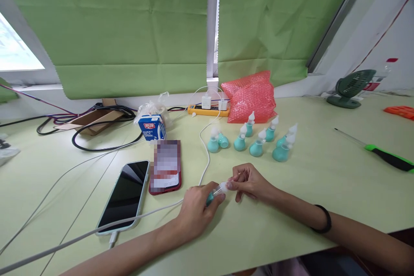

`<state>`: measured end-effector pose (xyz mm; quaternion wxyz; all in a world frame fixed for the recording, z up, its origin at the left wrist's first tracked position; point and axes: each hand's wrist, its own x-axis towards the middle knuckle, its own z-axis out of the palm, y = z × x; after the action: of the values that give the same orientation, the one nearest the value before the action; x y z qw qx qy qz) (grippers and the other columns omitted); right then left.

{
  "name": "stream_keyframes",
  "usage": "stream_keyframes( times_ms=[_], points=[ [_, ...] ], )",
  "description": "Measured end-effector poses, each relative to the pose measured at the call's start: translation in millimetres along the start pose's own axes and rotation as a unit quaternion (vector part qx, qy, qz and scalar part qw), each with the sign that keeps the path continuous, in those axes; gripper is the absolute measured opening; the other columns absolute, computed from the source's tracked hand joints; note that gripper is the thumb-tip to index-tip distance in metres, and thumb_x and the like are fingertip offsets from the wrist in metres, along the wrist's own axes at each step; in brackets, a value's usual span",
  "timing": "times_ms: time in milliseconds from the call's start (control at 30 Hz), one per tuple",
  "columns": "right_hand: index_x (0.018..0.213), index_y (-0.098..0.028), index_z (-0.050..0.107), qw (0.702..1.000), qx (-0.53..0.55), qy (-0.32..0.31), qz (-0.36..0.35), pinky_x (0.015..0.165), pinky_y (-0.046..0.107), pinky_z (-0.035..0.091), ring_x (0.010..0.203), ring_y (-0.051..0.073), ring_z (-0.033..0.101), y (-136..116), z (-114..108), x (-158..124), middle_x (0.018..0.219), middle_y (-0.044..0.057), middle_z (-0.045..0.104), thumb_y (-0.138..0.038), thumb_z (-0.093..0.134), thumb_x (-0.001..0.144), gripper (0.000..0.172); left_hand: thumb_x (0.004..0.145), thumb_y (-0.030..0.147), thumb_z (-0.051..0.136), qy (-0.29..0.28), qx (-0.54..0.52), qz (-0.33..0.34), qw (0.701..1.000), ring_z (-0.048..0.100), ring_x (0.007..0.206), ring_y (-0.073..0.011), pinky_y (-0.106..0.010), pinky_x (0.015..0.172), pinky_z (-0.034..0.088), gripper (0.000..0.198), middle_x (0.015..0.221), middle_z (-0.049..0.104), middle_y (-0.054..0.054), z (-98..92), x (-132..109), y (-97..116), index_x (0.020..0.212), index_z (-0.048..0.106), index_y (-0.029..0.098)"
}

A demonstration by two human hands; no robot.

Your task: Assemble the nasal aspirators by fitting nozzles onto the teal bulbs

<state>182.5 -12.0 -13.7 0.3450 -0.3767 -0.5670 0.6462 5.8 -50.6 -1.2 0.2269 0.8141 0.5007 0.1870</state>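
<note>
My left hand point(198, 209) is closed round the teal bulb of a small squeeze aspirator point(216, 193), low on the pale green table point(291, 224). My right hand point(249, 181) pinches the clear white tip end of the same aspirator. Both hands meet just right of a white charging cable point(204, 161). Behind them stand several more teal aspirators with white tips point(257, 144), in a loose row.
Two phones point(126, 194) point(166, 166) lie left of my hands. Farther back sit a milk carton point(152, 128), a yellow power strip point(208, 110), red bubble wrap point(250, 97) and black cables point(97, 138). A green-handled screwdriver point(388, 157) and a small fan point(349, 90) are at right.
</note>
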Motion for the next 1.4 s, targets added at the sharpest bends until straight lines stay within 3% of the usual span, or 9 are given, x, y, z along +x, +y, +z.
stream_keyframes(
  times_ms=[267,467,633,733,900,1000,1133,1267,1400],
  points=[
    [0.053,-0.014,0.042,1.000,0.003,0.023,-0.008,0.033,0.019,0.042,0.022,0.000,0.030,-1.8,5.4,-3.3,0.039,-0.008,0.051,-0.033,0.072,0.051,0.035,0.082,0.034,0.037,0.002,-0.029,0.011,1.000,0.042,0.050,-0.0118,-0.020,0.048,0.028,0.026,0.056,0.051,0.001,-0.7,-1.8,-3.4,0.076,0.055,0.017],
    [0.078,-0.011,0.063,0.999,-0.036,0.015,-0.022,0.040,0.019,0.043,0.038,0.006,0.050,-11.6,13.6,-9.3,0.060,0.003,0.064,-0.032,0.068,0.058,0.029,0.082,0.037,0.038,0.026,-0.109,0.011,0.994,0.047,0.057,-0.0124,-0.021,0.056,0.034,0.028,0.066,0.058,0.000,-0.5,-6.1,-3.2,0.086,0.057,0.016],
    [0.065,-0.013,0.067,0.984,-0.129,0.061,-0.103,0.041,0.019,0.044,0.042,0.008,0.051,-53.2,14.3,-17.6,0.058,0.004,0.065,-0.027,0.068,0.057,0.017,0.083,0.036,0.037,0.038,-0.202,0.043,0.978,0.051,0.079,-0.0165,-0.026,0.072,0.037,0.033,0.089,0.059,-0.005,-2.6,-10.1,-3.3,0.106,0.050,0.016],
    [0.064,-0.016,0.067,0.945,-0.221,0.142,-0.197,0.041,0.021,0.045,0.042,0.008,0.051,-102.9,4.3,-17.1,0.062,0.003,0.066,-0.028,0.066,0.061,0.013,0.086,0.034,0.029,0.073,-0.263,0.041,0.961,0.049,0.090,-0.0183,-0.030,0.078,0.037,0.036,0.099,0.056,-0.007,-2.6,-11.4,-6.6,0.118,0.038,0.019],
    [0.063,-0.016,0.064,0.819,-0.366,0.282,-0.342,0.046,0.023,0.045,0.048,0.011,0.055,-164.1,-36.2,23.7,0.059,0.002,0.063,-0.028,0.063,0.063,0.012,0.086,0.031,0.030,0.037,-0.246,0.041,0.968,0.051,0.079,-0.0159,-0.028,0.073,0.038,0.028,0.089,0.057,-0.005,-0.7,-10.3,-7.0,0.108,0.044,0.019],
    [0.064,-0.013,0.063,0.782,-0.488,0.266,-0.283,0.048,0.023,0.044,0.053,0.013,0.057,-162.7,-63.5,66.4,0.060,0.004,0.063,-0.028,0.060,0.065,0.015,0.085,0.027,0.033,0.029,-0.211,0.065,0.975,0.050,0.076,-0.0147,-0.027,0.071,0.039,0.024,0.086,0.057,-0.004,0.6,-9.4,-5.8,0.105,0.045,0.018],
    [0.068,-0.013,0.063,0.707,-0.662,0.219,-0.118,0.050,0.021,0.039,0.064,0.014,0.057,-136.2,-82.9,109.8,0.068,0.004,0.064,-0.025,0.054,0.067,0.014,0.084,0.022,0.035,0.023,-0.193,0.094,0.976,0.050,0.072,-0.0133,-0.025,0.069,0.040,0.022,0.083,0.057,-0.004,2.8,-8.9,-6.9,0.104,0.044,0.017],
    [0.068,-0.015,0.062,0.681,-0.700,0.196,-0.085,0.048,0.021,0.034,0.063,0.015,0.056,-120.3,-84.1,126.1,0.070,0.003,0.063,-0.023,0.055,0.064,0.011,0.082,0.017,0.036,0.020,-0.179,0.106,0.978,0.051,0.073,-0.0128,-0.024,0.070,0.041,0.022,0.082,0.058,-0.004,3.3,-9.1,-7.3,0.103,0.044,0.016],
    [0.088,-0.015,0.057,0.640,-0.736,0.199,-0.095,0.054,0.024,0.034,0.077,0.020,0.054,-121.9,-72.4,122.8,0.086,0.008,0.061,-0.029,0.053,0.068,0.025,0.080,0.016,0.038,0.023,-0.167,0.108,0.980,0.052,0.073,-0.0129,-0.024,0.070,0.041,0.023,0.081,0.058,-0.003,3.1,-8.7,-6.7,0.103,0.044,0.016]
  ],
)
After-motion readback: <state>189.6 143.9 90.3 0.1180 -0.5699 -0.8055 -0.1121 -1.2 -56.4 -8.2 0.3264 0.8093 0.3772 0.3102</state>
